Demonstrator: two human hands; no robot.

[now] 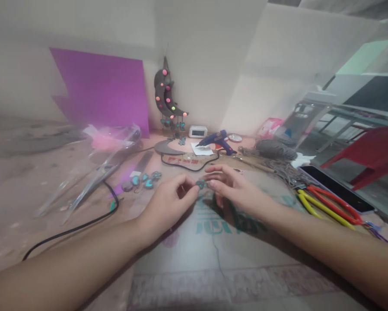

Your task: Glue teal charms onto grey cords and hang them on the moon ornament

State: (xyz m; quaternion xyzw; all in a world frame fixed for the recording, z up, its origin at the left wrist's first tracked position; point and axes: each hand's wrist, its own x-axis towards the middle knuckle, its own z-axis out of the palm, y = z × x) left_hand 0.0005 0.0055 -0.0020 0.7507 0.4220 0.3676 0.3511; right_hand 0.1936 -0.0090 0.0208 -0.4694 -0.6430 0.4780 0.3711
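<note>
My left hand (pixel 177 196) pinches a small teal-and-grey charm (pixel 201 184) between thumb and forefinger, above a clear sheet (pixel 181 259) with green print. From the other side, my right hand (pixel 231 188) has its thumb and fingertip at the charm's right edge, while its other fingers curve loosely. The charm's exact shape is too small to make out. Left of my hands lie several similar teal-and-grey pieces (pixel 148 183). Farther back rest a grey crescent moon (pixel 170 148) and a blue glue gun (pixel 216 139).
A moon hanging (pixel 163 95) with coloured pompoms is on the wall, near a purple board (pixel 106 90). At right are grey yarn (pixel 275 149), a phone (pixel 336 188), and red-handled (pixel 336 201) and yellow-handled tools. A black cable (pixel 71 231) crosses the left side, beside plastic bags (pixel 97 181).
</note>
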